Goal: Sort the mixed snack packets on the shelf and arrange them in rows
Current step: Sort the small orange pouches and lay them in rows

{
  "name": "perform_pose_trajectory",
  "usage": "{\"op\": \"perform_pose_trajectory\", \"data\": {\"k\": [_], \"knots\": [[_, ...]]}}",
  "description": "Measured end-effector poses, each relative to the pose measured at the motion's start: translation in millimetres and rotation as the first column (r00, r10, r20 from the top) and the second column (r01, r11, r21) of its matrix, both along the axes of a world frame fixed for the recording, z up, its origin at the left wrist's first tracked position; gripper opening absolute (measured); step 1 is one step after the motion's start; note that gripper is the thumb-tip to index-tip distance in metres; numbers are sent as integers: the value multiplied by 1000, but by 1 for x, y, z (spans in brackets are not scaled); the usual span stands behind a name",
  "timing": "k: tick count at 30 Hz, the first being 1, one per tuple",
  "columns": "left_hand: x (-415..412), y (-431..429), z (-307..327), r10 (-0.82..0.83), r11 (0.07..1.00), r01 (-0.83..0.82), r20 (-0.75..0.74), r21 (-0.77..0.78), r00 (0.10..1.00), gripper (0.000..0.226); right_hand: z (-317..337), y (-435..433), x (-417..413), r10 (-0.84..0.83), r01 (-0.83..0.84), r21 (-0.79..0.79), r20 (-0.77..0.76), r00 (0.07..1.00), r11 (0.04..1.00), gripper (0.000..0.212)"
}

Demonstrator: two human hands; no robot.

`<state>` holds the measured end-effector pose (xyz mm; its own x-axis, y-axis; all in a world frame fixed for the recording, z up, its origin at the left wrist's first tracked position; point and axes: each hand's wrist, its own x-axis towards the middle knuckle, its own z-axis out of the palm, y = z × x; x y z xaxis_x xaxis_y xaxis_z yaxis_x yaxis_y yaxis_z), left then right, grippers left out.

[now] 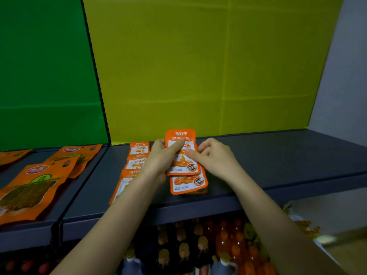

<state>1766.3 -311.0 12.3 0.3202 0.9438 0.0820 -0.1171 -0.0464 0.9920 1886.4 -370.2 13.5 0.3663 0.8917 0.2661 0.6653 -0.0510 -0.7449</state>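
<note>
Nearest, below my grip, bottles (182,249) stand under the dark shelf (278,155). My left hand (160,155) and right hand (214,155) both pinch one orange snack packet (182,165), thumbs on its front. A second packet (188,183) sticks out beneath it, and a row of same packets (137,153) lies just left

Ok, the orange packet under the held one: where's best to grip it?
Probably the near edge of the lower packet, pinched from the front of the shelf: it lies flat with that end bare, while the held packet, gripped by left hand and right hand, covers its far part.
</note>
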Motion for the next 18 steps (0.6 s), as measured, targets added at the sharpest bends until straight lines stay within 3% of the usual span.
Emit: {"op": "perform_pose_trajectory", "data": {"k": [3, 9, 12, 18], "knots": [[20, 1, 6, -91, 995, 93, 50, -47, 995, 17, 3, 2, 23, 12, -4, 54, -135, 991, 999, 32], [58, 6, 22, -318, 934, 329, 95, -140, 943, 14, 10, 9, 75, 67, -23, 112, -398, 915, 993, 20], [79, 7, 24, -362, 927, 368, 88, -77, 928, 16, 15, 15, 102, 48, -9, 90, -444, 895, 996, 24], [114, 12, 24, -345, 936, 351, 129, -27, 930, 14, 16, 30, 142, 51, -28, 56, -466, 883, 998, 10]]}}
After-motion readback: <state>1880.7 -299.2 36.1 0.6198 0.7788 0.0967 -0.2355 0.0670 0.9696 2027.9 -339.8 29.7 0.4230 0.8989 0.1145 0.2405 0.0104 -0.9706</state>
